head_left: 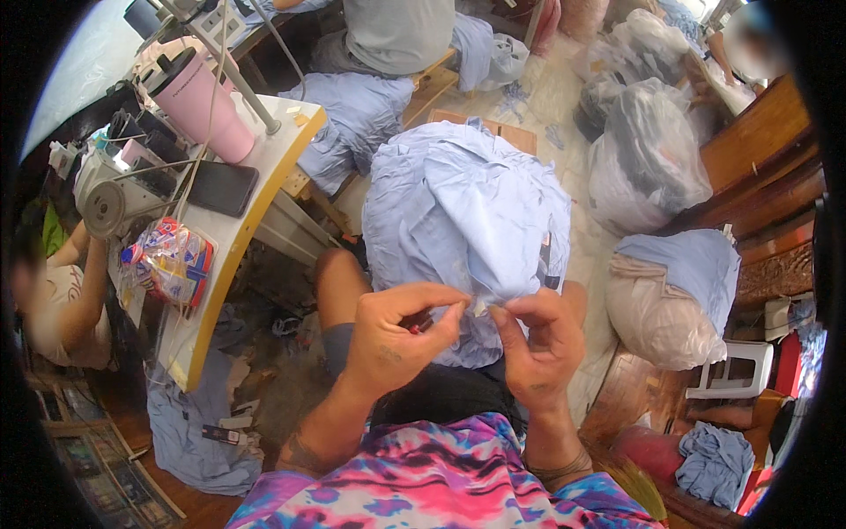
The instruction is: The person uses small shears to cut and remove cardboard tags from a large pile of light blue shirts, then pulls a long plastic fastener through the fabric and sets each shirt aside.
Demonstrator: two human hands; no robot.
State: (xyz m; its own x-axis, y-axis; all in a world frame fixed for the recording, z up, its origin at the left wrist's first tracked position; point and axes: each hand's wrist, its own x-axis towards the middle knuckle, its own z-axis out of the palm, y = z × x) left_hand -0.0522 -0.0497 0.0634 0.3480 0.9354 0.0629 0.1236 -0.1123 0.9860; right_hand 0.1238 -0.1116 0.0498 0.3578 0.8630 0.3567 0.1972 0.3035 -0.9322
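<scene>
Left hand [394, 339]: nearest, fingers [441, 319] pinched shut on a small red-and-dark tool [420, 324], just below the blue garment [463, 225].
Blue garment: heaped over the lap, hem held between both hands.
Right hand [538, 339]: fingers pinched on the garment's edge, right of the left hand.
Surface [231, 238]: left of the garment, carrying a pink tumbler [196, 99].

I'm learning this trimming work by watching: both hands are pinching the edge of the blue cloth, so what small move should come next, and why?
Probably bring the small red tool in the left hand up to the bit of cloth that the right hand pinches. The pale blue cloth is bunched on the lap, and the two hands' fingertips nearly meet at its edge.
</scene>
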